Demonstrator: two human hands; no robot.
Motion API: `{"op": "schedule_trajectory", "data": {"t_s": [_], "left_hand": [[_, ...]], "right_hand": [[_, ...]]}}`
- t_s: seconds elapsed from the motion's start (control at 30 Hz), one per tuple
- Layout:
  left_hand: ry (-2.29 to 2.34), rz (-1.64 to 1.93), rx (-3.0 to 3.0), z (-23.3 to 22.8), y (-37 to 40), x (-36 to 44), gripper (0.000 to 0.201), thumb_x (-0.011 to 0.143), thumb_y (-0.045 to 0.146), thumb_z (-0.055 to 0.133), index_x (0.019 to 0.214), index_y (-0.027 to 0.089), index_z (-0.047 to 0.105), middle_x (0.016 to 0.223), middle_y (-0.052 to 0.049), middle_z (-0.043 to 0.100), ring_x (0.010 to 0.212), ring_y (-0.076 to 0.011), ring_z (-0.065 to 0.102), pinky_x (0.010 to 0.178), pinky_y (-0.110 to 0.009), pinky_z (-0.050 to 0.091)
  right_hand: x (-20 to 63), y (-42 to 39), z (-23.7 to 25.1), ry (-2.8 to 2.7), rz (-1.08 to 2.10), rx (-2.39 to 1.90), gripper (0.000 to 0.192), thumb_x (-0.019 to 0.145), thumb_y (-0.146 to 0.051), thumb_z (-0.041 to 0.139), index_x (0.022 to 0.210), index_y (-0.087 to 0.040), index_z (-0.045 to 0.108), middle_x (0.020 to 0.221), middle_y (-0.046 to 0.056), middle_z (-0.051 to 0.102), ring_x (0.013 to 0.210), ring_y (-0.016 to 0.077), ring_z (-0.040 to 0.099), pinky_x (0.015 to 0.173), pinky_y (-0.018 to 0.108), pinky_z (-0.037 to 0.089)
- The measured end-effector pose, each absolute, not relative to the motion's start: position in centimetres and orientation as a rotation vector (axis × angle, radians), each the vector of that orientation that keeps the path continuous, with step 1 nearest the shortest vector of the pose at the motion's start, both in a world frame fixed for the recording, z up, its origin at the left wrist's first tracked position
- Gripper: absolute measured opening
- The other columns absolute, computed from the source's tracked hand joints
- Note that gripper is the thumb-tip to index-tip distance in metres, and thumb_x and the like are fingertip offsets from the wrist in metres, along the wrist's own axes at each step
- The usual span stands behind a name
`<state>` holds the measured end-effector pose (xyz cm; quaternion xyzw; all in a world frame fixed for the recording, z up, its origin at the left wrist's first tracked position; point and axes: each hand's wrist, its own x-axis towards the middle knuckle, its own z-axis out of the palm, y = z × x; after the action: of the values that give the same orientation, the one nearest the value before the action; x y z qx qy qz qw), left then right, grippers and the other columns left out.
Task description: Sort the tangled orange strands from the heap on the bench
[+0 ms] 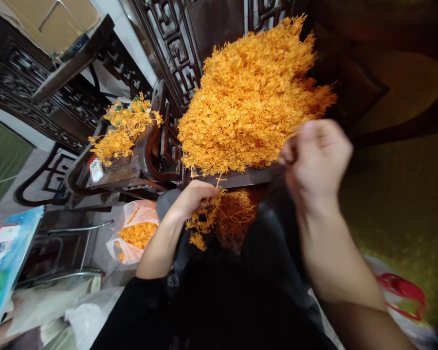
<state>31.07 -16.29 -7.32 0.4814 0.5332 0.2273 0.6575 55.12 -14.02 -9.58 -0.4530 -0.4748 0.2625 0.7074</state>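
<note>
A large heap of orange curly, branching sprigs (244, 102) rests on a dark carved wooden seat in front of me. My left hand (199, 197) is closed around the stems of a small orange sprig bunch (200, 223) that hangs below it, over my lap. One thin stem pokes up past its fingers. Beside the heap's lower right side, my right hand (316, 158) is raised with its fingers closed and slightly blurred. Whatever it pinches, if anything, is hidden. Between my knees are more orange strands (237, 211), in shadow.
More orange sprigs (126, 126) lie on a dark wooden side table (122, 172) to the left. A plastic bag (133, 253) with orange pieces is on the floor. A blue-patterned table (18, 257) stands far left; a red plastic item (405, 291) sits at lower right.
</note>
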Motion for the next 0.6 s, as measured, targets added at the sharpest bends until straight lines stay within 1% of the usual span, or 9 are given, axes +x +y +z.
{"op": "schedule_trajectory", "data": {"t_s": [0.03, 0.1, 0.17, 0.23, 0.3, 0.33, 0.43, 0.5, 0.6], "left_hand": [[1.206, 0.593, 1.010, -7.7, -16.2, 31.0, 0.041, 0.078, 0.044, 0.077, 0.056, 0.013, 0.061, 0.044, 0.004, 0.039, 0.038, -0.0037, 0.028, 0.042, -0.022, 0.015], [1.156, 0.751, 0.841, -8.4, -15.9, 31.0, 0.032, 0.081, 0.043, 0.077, 0.079, 0.011, 0.072, 0.055, 0.001, 0.055, 0.043, -0.0063, 0.044, 0.043, -0.020, 0.028], [1.088, 0.874, 0.712, -8.9, -15.5, 31.3, 0.033, 0.086, 0.040, 0.073, 0.106, 0.014, 0.073, 0.079, -0.006, 0.071, 0.061, -0.0136, 0.065, 0.055, -0.023, 0.048], [1.032, 0.965, 0.627, -9.0, -15.1, 32.0, 0.033, 0.092, 0.034, 0.066, 0.120, 0.016, 0.068, 0.102, -0.011, 0.076, 0.086, -0.0207, 0.075, 0.074, -0.031, 0.058], [0.980, 1.076, 0.561, -8.8, -14.9, 32.9, 0.029, 0.097, 0.030, 0.059, 0.122, 0.017, 0.066, 0.116, -0.013, 0.075, 0.104, -0.0225, 0.075, 0.089, -0.034, 0.058], [0.955, 1.132, 0.536, -8.6, -14.8, 33.4, 0.027, 0.099, 0.028, 0.057, 0.122, 0.017, 0.065, 0.121, -0.012, 0.074, 0.110, -0.0222, 0.073, 0.095, -0.034, 0.057], [0.915, 1.255, 0.499, -7.9, -15.2, 34.6, 0.025, 0.102, 0.025, 0.053, 0.123, 0.018, 0.063, 0.132, -0.010, 0.070, 0.127, -0.0213, 0.067, 0.107, -0.036, 0.052], [0.919, 1.291, 0.499, -7.5, -15.6, 35.3, 0.027, 0.104, 0.025, 0.049, 0.127, 0.018, 0.061, 0.137, -0.010, 0.067, 0.134, -0.0213, 0.062, 0.113, -0.038, 0.048], [0.920, 1.299, 0.495, -7.1, -16.3, 36.2, 0.030, 0.105, 0.027, 0.046, 0.129, 0.015, 0.060, 0.144, -0.012, 0.063, 0.139, -0.0215, 0.058, 0.119, -0.036, 0.043]], "right_hand": [[55.5, -14.0, -9.5, -0.963, 0.631, -0.985, 0.022, 0.104, -0.038, 0.054, 0.090, -0.021, 0.057, 0.085, 0.004, 0.067, 0.048, 0.0075, 0.050, 0.045, 0.025, 0.035], [55.5, -14.7, -9.4, -1.016, 0.784, -0.987, 0.023, 0.104, -0.040, 0.056, 0.095, -0.020, 0.061, 0.090, 0.006, 0.071, 0.048, 0.0081, 0.054, 0.044, 0.024, 0.036], [54.2, -16.0, -9.3, -1.279, 0.868, -1.031, 0.023, 0.105, -0.038, 0.054, 0.108, -0.018, 0.067, 0.088, 0.006, 0.072, 0.054, 0.0107, 0.060, 0.051, 0.026, 0.045], [52.3, -17.3, -9.5, -1.503, 0.804, -1.002, 0.029, 0.106, -0.032, 0.049, 0.126, -0.017, 0.066, 0.095, 0.007, 0.073, 0.072, 0.0150, 0.068, 0.065, 0.029, 0.053], [50.3, -18.2, -9.7, -1.630, 0.705, -0.968, 0.033, 0.107, -0.029, 0.047, 0.132, -0.016, 0.065, 0.108, 0.010, 0.072, 0.095, 0.0194, 0.070, 0.082, 0.034, 0.055], [49.5, -18.5, -9.9, -1.672, 0.677, -0.985, 0.032, 0.107, -0.029, 0.047, 0.126, -0.016, 0.068, 0.108, 0.010, 0.071, 0.099, 0.0204, 0.068, 0.085, 0.034, 0.054], [48.0, -19.0, -10.5, -1.785, 0.555, -1.140, 0.032, 0.107, -0.033, 0.047, 0.108, -0.015, 0.074, 0.095, 0.009, 0.068, 0.084, 0.0192, 0.066, 0.075, 0.032, 0.051], [47.6, -18.9, -11.2, -1.897, 0.347, -1.205, 0.033, 0.108, -0.032, 0.046, 0.120, -0.014, 0.072, 0.094, 0.010, 0.067, 0.077, 0.0191, 0.063, 0.066, 0.031, 0.047], [47.5, -18.0, -12.6, -2.006, 0.031, -1.215, 0.037, 0.106, -0.026, 0.050, 0.138, -0.012, 0.061, 0.100, 0.011, 0.069, 0.081, 0.0205, 0.064, 0.061, 0.030, 0.044]]}}
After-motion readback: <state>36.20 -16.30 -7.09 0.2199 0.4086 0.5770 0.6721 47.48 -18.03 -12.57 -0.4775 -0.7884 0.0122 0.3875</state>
